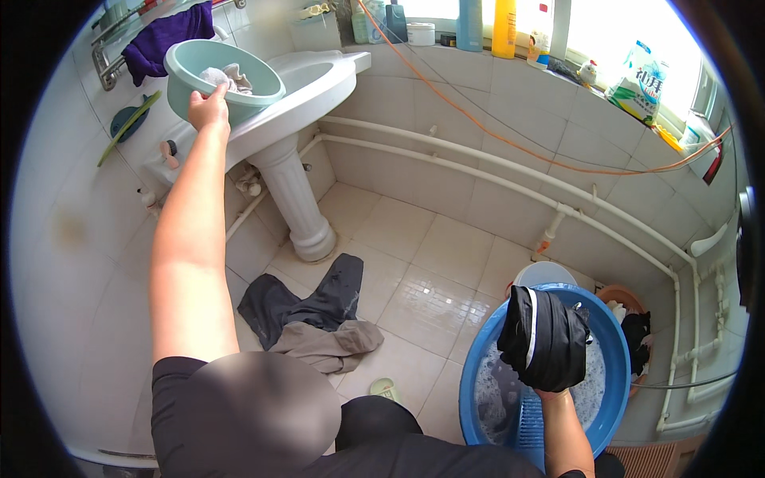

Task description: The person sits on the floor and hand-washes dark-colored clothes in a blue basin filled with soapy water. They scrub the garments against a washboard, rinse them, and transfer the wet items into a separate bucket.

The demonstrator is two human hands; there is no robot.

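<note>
My left arm reaches far forward, and my left hand (209,109) is closed on the near rim of a pale green basin (185,72). The basin is tilted toward me at the white washbasin (335,84); a small bundle of whitish cloth (231,78) lies in it. At the right, my right hand (551,395) is closed under a bunched black garment (550,342) with a white stripe, and the cloth covers most of its fingers. That garment is held over a large blue tub (476,358) of soapy water. A blue washboard (530,422) stands in the tub.
Dark trousers (299,303) and a grey-brown garment (331,344) lie on the tiled floor. An orange basin (625,296) of clothes is right of the tub. White pipes (478,167) run along the wall, below an orange hose (478,123). Bottles (504,28) line the window sill.
</note>
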